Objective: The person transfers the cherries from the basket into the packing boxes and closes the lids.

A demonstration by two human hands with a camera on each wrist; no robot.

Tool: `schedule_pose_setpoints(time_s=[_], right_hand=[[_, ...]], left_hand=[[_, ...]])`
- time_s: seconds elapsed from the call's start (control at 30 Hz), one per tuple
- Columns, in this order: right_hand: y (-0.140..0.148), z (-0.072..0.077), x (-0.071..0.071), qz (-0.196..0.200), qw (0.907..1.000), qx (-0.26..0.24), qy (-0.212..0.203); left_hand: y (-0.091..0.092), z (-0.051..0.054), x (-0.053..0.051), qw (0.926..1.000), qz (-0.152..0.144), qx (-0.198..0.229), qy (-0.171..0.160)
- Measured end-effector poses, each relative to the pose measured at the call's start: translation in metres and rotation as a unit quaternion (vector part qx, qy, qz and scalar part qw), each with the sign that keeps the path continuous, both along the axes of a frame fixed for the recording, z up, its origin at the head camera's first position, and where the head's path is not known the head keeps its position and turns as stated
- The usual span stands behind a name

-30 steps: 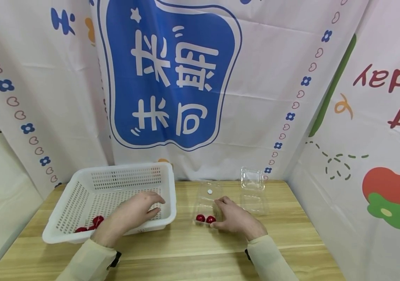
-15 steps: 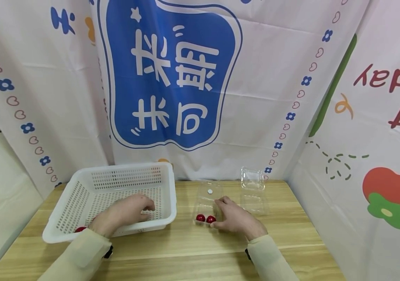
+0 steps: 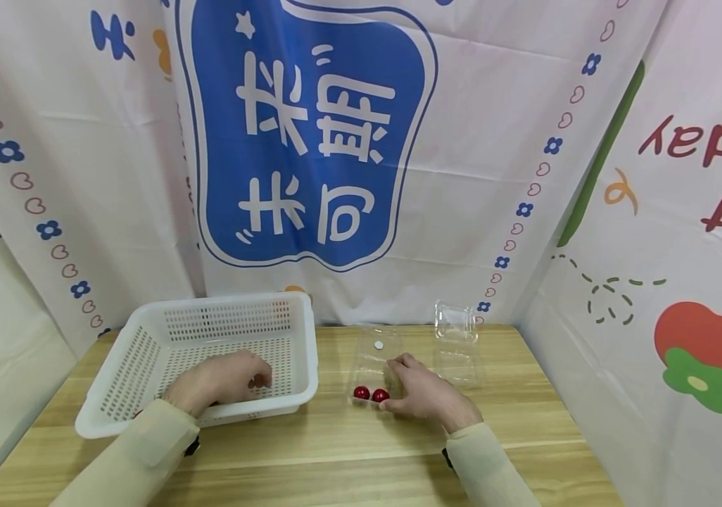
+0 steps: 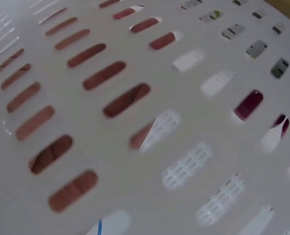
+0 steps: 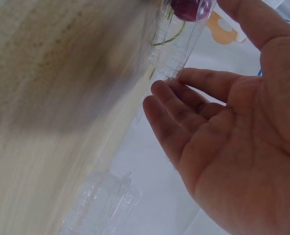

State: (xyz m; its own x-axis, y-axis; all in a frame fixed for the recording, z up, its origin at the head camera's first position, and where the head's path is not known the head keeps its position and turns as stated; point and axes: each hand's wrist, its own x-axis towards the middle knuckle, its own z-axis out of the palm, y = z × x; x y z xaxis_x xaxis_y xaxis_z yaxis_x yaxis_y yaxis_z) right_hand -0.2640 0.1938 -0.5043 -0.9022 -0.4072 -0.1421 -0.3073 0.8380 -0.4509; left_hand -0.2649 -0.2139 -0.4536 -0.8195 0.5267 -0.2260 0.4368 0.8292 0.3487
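Inside the white slotted basket (image 3: 307, 331), my left hand (image 3: 224, 380) bends its fingers downward, their tips out of sight. A sliver of a red cherry (image 3: 138, 414) shows beside the left sleeve. The left wrist view looks through the basket's wall, with dark red cherry skin (image 4: 249, 104) behind slots on the right. On the table, a clear plastic clamshell box (image 3: 370, 366) lies open with two cherries (image 3: 362, 393) at its near end. My right hand (image 3: 427, 394) holds its right side, thumb at the near corner and fingers near the hinge.
A second clear clamshell box (image 3: 456, 362) stands open behind my right hand, its lid raised. The wooden table (image 3: 310, 458) ends at printed cloth hangings (image 3: 475, 232) at the back and sides. A small white disc (image 3: 378, 346) lies in the first box's lid.
My left hand has moved left and lower into the basket, its fingers bending more and covering most of the cherries there. My right hand and the box have stayed put.
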Motion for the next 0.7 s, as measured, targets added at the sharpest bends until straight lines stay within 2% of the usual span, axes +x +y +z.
schedule_pose_setpoints(time_s=[0.1,0.33,0.57,0.7], right_hand=[[0.0000,-0.0007,-0.0001,0.000,1.0000,0.000,0.001],[0.0000,-0.0009,-0.0007,0.005,1.0000,0.000,0.003],[-0.0003,0.0003,-0.0003,0.006,1.0000,0.000,0.002],[-0.0006,0.0014,0.0008,0.001,1.0000,0.000,0.001]], left_hand=[[0.0002,0.0007,0.0002,1.0000,0.001,-0.004,-0.003],[0.0024,-0.0021,0.0020,0.9981,0.037,0.002,-0.048],[0.0027,-0.0041,0.0018,0.9978,0.042,0.006,-0.052],[0.0022,-0.0044,0.0018,0.9986,0.030,0.014,-0.042]])
